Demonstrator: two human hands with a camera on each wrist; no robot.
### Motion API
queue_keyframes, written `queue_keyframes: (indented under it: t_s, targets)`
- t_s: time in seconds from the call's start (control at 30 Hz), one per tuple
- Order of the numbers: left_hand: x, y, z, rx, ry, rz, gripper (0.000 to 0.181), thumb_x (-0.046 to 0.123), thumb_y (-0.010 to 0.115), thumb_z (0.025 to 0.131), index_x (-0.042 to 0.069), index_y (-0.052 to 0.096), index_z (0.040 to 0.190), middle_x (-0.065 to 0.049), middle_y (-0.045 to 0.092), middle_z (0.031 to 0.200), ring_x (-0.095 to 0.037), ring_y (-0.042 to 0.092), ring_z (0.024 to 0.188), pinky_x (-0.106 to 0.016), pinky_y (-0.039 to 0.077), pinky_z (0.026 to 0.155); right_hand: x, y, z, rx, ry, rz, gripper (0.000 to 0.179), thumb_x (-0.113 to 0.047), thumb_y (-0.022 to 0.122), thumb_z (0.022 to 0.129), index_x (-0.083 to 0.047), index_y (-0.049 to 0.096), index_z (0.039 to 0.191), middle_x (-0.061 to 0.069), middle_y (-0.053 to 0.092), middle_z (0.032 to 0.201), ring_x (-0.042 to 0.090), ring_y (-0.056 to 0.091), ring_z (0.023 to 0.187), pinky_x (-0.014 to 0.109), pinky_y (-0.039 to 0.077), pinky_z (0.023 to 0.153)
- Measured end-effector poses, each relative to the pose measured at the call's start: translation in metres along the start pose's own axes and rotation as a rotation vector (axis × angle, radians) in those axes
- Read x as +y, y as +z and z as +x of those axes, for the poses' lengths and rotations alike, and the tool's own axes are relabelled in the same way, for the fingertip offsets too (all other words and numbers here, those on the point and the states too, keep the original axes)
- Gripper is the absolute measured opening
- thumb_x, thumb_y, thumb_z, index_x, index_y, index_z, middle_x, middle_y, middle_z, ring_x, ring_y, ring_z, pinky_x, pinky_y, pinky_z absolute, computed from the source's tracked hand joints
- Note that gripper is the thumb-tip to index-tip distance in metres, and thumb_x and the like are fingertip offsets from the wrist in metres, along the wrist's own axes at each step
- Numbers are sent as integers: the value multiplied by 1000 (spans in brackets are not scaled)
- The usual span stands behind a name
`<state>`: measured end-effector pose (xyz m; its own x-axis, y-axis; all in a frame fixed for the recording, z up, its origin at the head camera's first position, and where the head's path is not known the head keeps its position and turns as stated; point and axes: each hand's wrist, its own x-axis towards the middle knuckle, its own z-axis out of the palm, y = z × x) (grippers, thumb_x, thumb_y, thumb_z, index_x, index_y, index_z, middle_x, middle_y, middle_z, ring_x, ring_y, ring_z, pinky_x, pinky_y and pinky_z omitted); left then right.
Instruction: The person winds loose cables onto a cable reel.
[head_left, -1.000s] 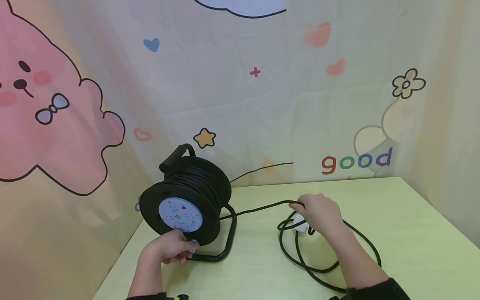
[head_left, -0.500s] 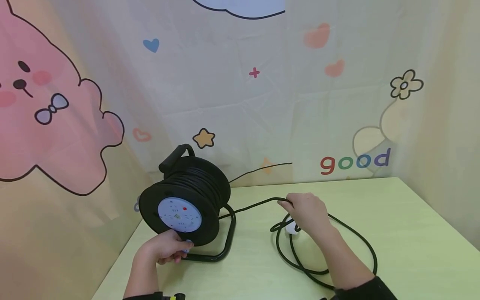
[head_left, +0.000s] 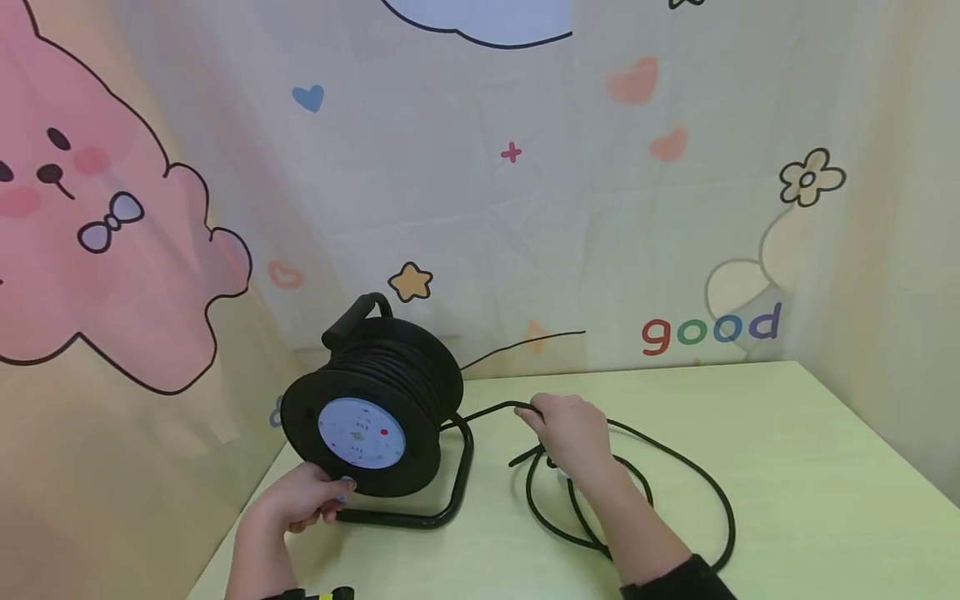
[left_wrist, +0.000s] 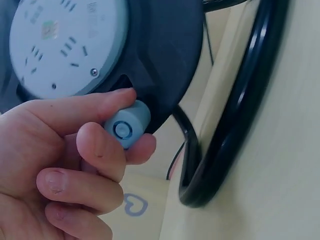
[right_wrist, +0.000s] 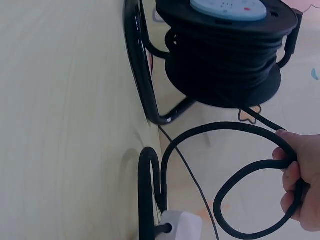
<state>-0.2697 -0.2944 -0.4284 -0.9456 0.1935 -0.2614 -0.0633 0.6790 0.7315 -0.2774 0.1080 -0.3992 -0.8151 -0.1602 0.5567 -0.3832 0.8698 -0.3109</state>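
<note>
A black cable reel (head_left: 378,367) with cable wound round its drum stands on the table at the left, on a bent black tube frame (head_left: 456,492). Its front carries a round pale blue socket panel (head_left: 362,433). My left hand (head_left: 292,498) pinches the light blue crank knob (left_wrist: 131,122) at the lower edge of the reel, between thumb and finger. To the right, my right hand (head_left: 572,435) grips the black cable (head_left: 491,409), which runs from the reel into the fingers. A loop of cable hangs by that hand in the right wrist view. A white plug (right_wrist: 181,226) lies partly behind my right arm.
Loose cable loops (head_left: 727,508) lie on the pale green table (head_left: 825,500) around my right arm. A printed cloth (head_left: 480,208) hangs behind the table. One thin dark line (head_left: 525,340) shows against it, right of the reel.
My right hand has moved left toward the reel with the cable, and the loose loops shifted left too. The knob and my left hand moved left as the reel turned slightly clockwise.
</note>
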Motion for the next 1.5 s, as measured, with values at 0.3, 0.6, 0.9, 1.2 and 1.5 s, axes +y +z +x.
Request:
queue_keyframes:
  t_s: [0.3, 0.6, 0.9, 1.2, 1.5]
  targets:
    - [1, -11, -11, 184, -67, -51, 43, 32, 58, 94, 5, 59, 61, -3, 55, 54, -9, 23, 38, -22, 19, 35, -16, 14, 3, 2, -45, 2, 44, -38, 65, 90, -22, 39, 58, -10, 36, 47, 8, 36, 38, 27, 26, 37]
    - [7, -13, -15, 194, -72, -24, 42, 31, 57, 94, 5, 60, 62, -2, 55, 54, -9, 21, 39, -22, 17, 36, -17, 9, -1, -41, -71, -63, 42, -29, 72, 85, -21, 44, 56, -10, 39, 48, 8, 36, 42, 26, 30, 39]
    - [2, -14, -11, 223, -75, -26, 45, 33, 58, 94, 6, 59, 57, -3, 56, 52, -9, 18, 39, -22, 16, 35, -12, -3, -6, -252, -291, -396, 21, -2, 77, 74, -15, 60, 68, -4, 54, 60, 11, 49, 53, 28, 47, 47]
    - [4, -14, -13, 200, -74, -18, 44, 32, 58, 94, 5, 59, 58, -2, 54, 52, -9, 19, 40, -22, 17, 36, -3, -6, -6, -249, -279, -654, 16, -2, 75, 77, -11, 64, 69, 4, 52, 64, 10, 45, 50, 25, 46, 40]
    - [4, -11, -12, 146, -57, -18, 44, 31, 57, 94, 5, 59, 59, -2, 54, 53, -9, 20, 40, -22, 17, 36, 11, -11, 4, -274, -10, -472, 26, 5, 62, 82, -10, 53, 62, -3, 38, 51, 9, 31, 45, 25, 30, 35]
